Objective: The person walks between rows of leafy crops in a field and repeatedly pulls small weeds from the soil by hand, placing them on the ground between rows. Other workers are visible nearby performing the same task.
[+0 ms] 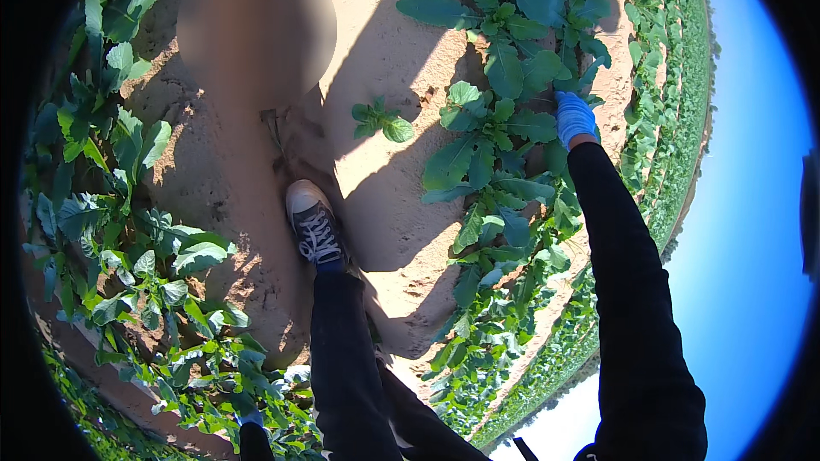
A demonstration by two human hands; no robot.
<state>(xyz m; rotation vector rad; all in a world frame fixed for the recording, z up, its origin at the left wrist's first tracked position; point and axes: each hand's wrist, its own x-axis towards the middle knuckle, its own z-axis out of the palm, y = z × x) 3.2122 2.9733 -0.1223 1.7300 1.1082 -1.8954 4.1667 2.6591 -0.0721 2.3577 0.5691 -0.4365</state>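
Observation:
My right hand (574, 118), in a light-blue glove, reaches to the outer side of a row of leafy green crop plants (503, 125). Its fingertips disappear among lobed leaves, so whether they grip anything is hidden. At the lower left, a small part of my left hand (250, 418), also gloved in blue, shows beside another leafy row (192, 333). Leaves cover most of that hand, and its fingers cannot be made out. Between the two rows, a small broad-leaved plant (382, 120) grows alone in sandy soil (391, 218).
My dark canvas sneaker (315, 224) with white laces stands in the furrow, below my black trouser leg (349, 358). More crop rows (672, 89) stretch toward the horizon at right. A blurred patch (256, 25) hides ground at the top. Shadows cross the soil.

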